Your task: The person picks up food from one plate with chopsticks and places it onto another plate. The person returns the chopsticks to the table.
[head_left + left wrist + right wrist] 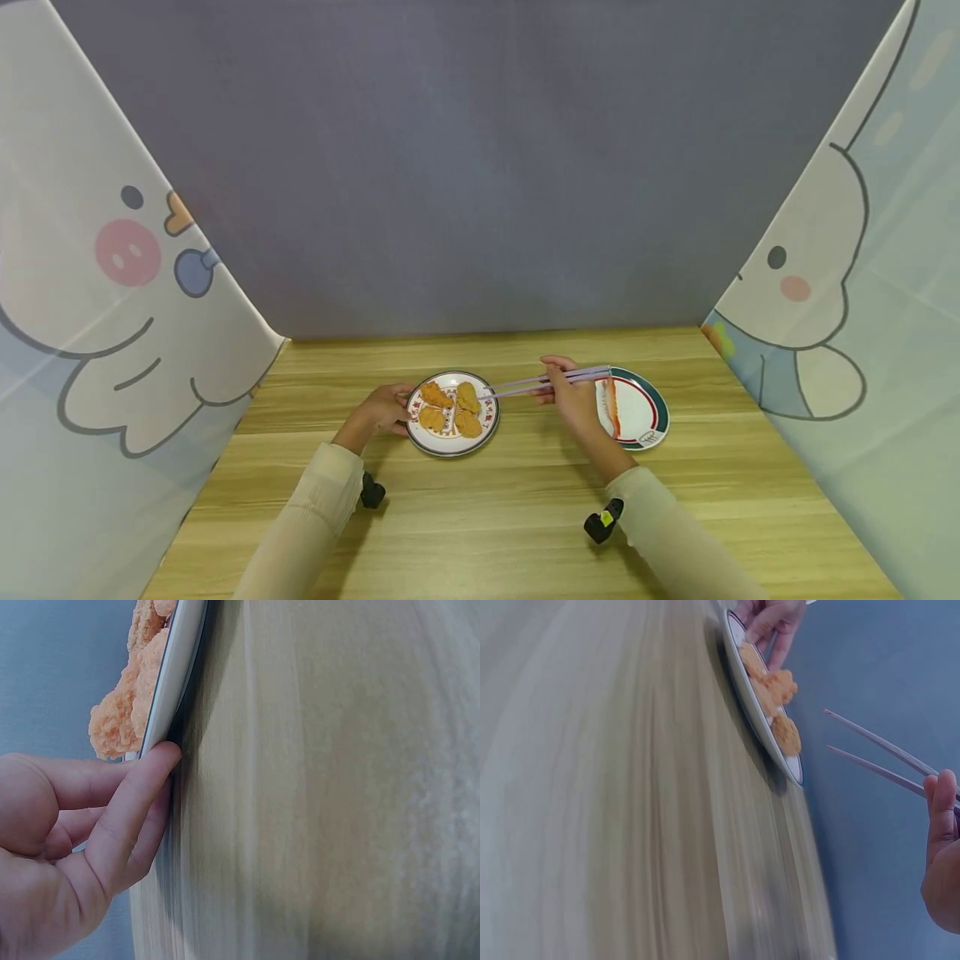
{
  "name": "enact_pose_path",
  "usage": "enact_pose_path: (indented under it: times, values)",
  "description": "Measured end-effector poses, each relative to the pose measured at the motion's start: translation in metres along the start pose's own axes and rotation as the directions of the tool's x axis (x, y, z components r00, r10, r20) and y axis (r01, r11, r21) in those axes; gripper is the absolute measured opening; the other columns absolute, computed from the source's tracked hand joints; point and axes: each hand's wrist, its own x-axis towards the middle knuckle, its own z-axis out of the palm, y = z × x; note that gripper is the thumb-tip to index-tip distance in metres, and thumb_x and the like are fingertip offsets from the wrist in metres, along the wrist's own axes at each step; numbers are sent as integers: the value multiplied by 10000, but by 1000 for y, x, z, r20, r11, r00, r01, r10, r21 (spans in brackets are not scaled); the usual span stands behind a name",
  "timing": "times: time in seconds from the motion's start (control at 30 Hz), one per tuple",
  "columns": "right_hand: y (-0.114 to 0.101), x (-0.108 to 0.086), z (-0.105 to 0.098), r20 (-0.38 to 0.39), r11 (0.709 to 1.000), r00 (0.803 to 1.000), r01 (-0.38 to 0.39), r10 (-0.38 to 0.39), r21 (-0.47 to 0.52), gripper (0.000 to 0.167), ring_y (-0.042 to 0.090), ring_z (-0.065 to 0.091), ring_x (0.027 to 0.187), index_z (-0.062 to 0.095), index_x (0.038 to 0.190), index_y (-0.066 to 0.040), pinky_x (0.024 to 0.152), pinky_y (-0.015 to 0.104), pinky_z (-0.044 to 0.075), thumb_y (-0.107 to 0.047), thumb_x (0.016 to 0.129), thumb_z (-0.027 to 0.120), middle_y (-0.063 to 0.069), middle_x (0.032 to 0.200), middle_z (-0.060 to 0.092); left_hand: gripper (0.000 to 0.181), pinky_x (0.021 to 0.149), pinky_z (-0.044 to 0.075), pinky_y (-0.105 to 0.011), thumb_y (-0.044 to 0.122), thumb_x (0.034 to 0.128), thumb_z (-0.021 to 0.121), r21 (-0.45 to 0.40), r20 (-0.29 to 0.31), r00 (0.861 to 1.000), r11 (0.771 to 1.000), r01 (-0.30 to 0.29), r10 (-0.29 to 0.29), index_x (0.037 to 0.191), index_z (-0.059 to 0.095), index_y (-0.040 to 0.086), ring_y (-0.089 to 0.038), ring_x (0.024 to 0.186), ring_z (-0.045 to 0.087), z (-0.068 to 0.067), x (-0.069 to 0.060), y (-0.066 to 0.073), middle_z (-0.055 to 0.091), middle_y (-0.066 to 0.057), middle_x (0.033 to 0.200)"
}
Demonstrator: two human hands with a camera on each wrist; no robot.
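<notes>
A white plate [450, 449] with a dark rim and red lettering carries several pieces of fried chicken [467, 396]. My left hand [384, 408] pinches its left edge; the left wrist view shows a fingertip against the rim's underside. Purple chopsticks [525, 385] are held in my right hand [573, 404], pointing left, their tips slightly parted. In the head view the tips overlap the plate's right side; in the right wrist view the chopsticks [885, 744] stand apart from the chicken [786, 735], with nothing between them.
Beside my right hand lies a second plate [639, 407] with a green and red border, bearing an orange-and-white strip [612, 408]. Both plates rest on a wooden table [480, 517]. A grey panel [480, 167] rises behind, with cartoon-printed sheets on both sides.
</notes>
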Motion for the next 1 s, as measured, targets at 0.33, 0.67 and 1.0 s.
enact_pose_path:
  times: [0.33,0.67,1.0]
  values:
    - [-12,5,-27,-65,1000,998,-7,7,-3,212,153,742,638,663,1186,-15,535,229,621,-132,1061,537,71,829,699,675,678,667,-372,-197,900,594,15,-5,1000,1000,13,-13,1520,431,12,-263,837,647,-1,1,2,481,-246,1201]
    - [-16,8,-55,-113,999,993,-37,39,20,166,141,737,628,691,1118,-128,522,243,620,-135,1061,535,69,787,707,671,682,668,-371,-190,908,585,20,-9,1000,1000,18,-18,1529,420,6,-265,849,655,0,0,2,486,-263,1225]
    - [-22,6,-81,-165,1000,986,-13,16,20,215,115,731,606,705,1037,-224,512,208,607,-131,1069,514,-28,733,726,679,685,667,-367,-191,904,590,11,-8,1000,1000,23,-22,1529,428,21,-260,841,653,0,1,3,499,-245,1204]
